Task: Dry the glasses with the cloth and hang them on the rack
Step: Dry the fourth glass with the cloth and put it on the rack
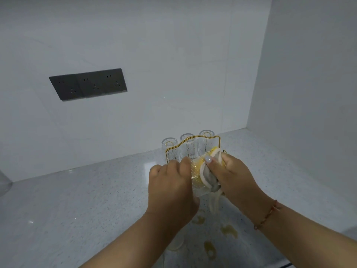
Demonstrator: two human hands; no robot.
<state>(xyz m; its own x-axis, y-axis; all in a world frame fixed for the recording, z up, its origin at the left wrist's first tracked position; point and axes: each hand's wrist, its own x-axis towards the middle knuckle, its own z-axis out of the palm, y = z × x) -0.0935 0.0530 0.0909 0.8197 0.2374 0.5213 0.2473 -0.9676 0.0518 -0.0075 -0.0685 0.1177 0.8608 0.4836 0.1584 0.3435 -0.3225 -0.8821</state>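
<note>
- My left hand (172,187) grips a glass (196,176), fingers curled round its side, above the worktop (77,219).
- My right hand (229,175) grips the cloth (209,176), which is stuffed into the glass mouth; a loose tail hangs below.
- Wire rack (193,144) stands just behind my hands, near the wall; three glasses (187,146) already hang upturned on it.
- Judgement: drying of this glass is under way; it is not yet hung.
- Low in view, at least one more glass (176,244) seems to wait on the worktop; blurred, count unclear.
- Left: finish wiping, hang this one, then whatever remains.
</note>
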